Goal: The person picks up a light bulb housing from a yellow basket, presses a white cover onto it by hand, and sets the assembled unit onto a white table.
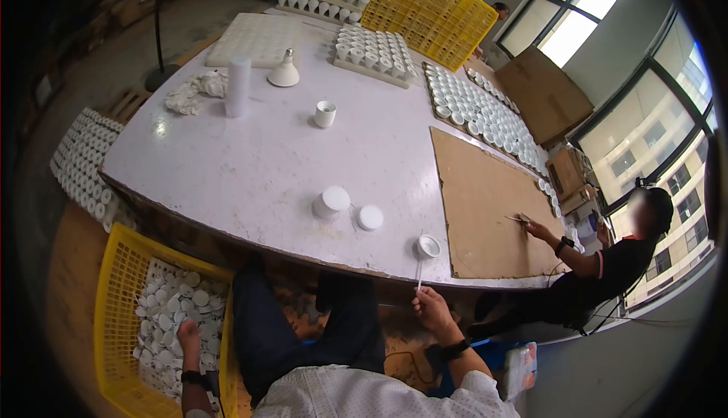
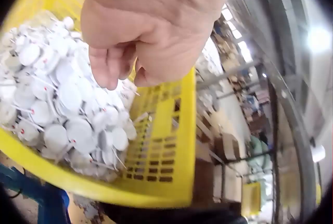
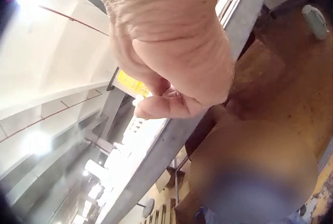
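My left hand [image 1: 188,336] reaches over a yellow basket [image 1: 114,297] heaped with white round discs [image 2: 67,91], several with thin leads. Its fingers curl downward close over the heap in the left wrist view; whether they hold a disc I cannot tell. At the table's front edge, my right hand [image 1: 434,312] pinches the lower end of a thin white strip [image 1: 419,275]. The strip's upper end reaches a small white cup [image 1: 428,247] with a rimmed top. To the left of it are a flat white disc [image 1: 370,218] and a white round piece [image 1: 332,202].
On the white table [image 1: 250,168] stand a white cup [image 1: 324,113], a cone-shaped lamp [image 1: 284,71] and a tall cylinder [image 1: 237,88]. Trays of white cups [image 1: 371,50] line the back. Brown cardboard [image 1: 485,206] lies right, where another person [image 1: 607,266] works.
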`<state>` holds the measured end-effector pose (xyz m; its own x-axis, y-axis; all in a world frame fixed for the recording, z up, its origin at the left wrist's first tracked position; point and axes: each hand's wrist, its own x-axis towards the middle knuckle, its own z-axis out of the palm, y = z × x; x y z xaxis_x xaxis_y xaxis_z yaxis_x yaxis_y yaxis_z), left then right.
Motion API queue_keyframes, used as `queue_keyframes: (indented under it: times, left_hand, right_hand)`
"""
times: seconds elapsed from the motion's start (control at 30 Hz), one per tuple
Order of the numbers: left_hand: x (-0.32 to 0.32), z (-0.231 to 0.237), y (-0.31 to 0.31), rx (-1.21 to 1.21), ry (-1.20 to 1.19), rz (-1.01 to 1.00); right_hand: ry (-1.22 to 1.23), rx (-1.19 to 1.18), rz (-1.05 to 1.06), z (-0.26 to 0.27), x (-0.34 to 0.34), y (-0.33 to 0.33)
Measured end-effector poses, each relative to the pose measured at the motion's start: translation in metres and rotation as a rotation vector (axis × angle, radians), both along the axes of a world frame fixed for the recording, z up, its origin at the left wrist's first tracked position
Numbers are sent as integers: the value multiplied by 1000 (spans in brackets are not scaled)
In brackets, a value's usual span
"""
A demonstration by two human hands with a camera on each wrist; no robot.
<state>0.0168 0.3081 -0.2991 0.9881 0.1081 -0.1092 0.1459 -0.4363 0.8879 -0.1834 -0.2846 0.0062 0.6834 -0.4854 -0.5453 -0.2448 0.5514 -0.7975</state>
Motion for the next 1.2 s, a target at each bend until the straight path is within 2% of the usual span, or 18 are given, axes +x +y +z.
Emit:
queue_keyframes:
  times: [0.03, 0.07, 0.13, 0.3, 0.5, 0.53, 0.57, 0.67, 0.77, 0.8, 0.83, 0.9, 0.93, 0.97, 1.0, 1.1, 1.17, 1.2]
  left_hand:
    - [3, 33, -29, -113, 67, -43]
    - [7, 100, -85, -225, 134, -87]
    - [8, 192, -161, -444, 357, -237]
    - [-8, 269, -282, -777, 422, -846]
    - [-24, 277, -363, -935, 491, -793]
    - [-27, 274, -368, -883, 386, -725]
    - [-26, 266, -369, -775, 317, -739]
    - [-33, 263, -363, -820, 330, -671]
    - [-32, 265, -347, -718, 287, -638]
    - [-29, 262, -340, -753, 280, -583]
    - [-27, 261, -334, -787, 275, -531]
    - [-23, 270, -324, -796, 262, -500]
    - [-21, 271, -320, -793, 263, -495]
    - [-21, 271, -317, -789, 264, -490]
    - [-22, 268, -316, -761, 254, -496]
    - [-27, 261, -314, -726, 227, -519]
    - [-29, 266, -308, -705, 235, -514]
    - [-30, 266, -305, -693, 225, -503]
  right_hand:
    - [-5, 9, 26, -1, -1, 8]
    - [16, 2, 34, -2, -1, 17]
    - [42, 22, 56, -3, -1, 34]
    - [-8, 91, 173, -12, -1, 73]
    - [-18, 10, 401, -11, 3, 111]
    - [-14, -45, 483, -11, 3, 115]
    - [-15, -101, 566, -13, 4, 120]
    - [-33, -99, 661, -17, 9, 130]
    - [-53, -115, 775, -2, 25, 127]
    - [-84, -521, 780, 14, 37, 116]
    - [-113, -928, 760, 25, 49, 103]
    - [-104, -924, 408, 25, 82, 71]
    - [19, -1122, 292, 39, 103, 58]
    - [3, -1039, 190, 32, 123, 34]
    - [-23, -1251, 130, 16, 144, 9]
    - [81, -1183, 90, 15, 185, -17]
    - [220, -1057, 193, 25, 196, -15]
    - [249, -1103, 206, 24, 199, -16]
